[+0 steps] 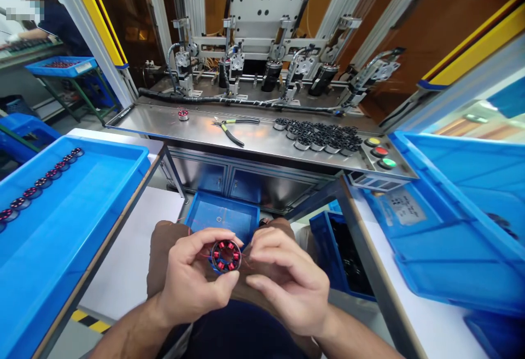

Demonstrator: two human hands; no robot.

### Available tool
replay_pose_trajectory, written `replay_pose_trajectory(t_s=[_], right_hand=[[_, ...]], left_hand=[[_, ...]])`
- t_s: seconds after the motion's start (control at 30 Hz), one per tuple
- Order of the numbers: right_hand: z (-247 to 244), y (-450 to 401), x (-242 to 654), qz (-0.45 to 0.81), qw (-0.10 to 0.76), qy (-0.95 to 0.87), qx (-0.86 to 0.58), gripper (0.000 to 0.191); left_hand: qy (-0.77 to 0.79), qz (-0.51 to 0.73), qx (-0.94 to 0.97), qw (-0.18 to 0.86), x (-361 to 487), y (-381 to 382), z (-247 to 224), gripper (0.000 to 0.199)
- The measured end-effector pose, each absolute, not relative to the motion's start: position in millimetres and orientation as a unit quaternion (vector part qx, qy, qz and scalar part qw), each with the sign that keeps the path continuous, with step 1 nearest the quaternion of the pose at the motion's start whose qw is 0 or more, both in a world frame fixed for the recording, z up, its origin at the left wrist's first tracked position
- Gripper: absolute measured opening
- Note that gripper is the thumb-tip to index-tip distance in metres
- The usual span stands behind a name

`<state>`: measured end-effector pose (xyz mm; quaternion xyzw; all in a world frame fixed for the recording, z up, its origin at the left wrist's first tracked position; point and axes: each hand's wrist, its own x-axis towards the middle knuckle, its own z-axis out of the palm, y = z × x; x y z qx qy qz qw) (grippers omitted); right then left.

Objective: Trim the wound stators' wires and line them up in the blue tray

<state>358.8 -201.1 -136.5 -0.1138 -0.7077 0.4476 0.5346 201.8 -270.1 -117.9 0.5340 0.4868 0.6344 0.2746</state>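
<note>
My left hand (200, 277) grips a ring-shaped motor stator (239, 254) between thumb and fingers. Red wire coils line the inside of the ring, and its open face is turned up toward me. Thin red wire ends stick out at both sides. Just to the right of the ring is my right hand (291, 277), its thumb and fingers apart. Its fingertips are close to the loose wire ends; whether they touch the wire is hard to see. Both hands are above my lap.
Wire cutters (232, 132) lie on the steel machine ledge (159, 124), between a single red-wound stator (183, 115) and a cluster of black stators (320, 136). At left, a blue tray (82, 206) holds a row of wound stators. Push buttons (379, 152) and blue bins (410, 249) are at right. A co-worker (61, 20) stands far left.
</note>
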Motion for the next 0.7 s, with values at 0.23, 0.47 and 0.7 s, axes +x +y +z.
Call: replay_pose_trajectory(t_s=[0.23, 0.47, 0.7], right_hand=[[-120, -168, 355, 0.460, 0.436, -0.774, 0.009, 0.036], [-118, -172, 355, 0.401, 0.458, -0.793, 0.010, 0.020], [-123, -195, 360, 0.262, 0.561, -0.782, -0.073, 0.036]], left_hand=[[0.461, 0.608, 0.438, 0.474, 202, -270, -118, 0.034], [0.420, 0.586, 0.413, 0.557, 199, -268, -121, 0.028], [0.399, 0.610, 0.404, 0.553, 199, -266, -125, 0.037]])
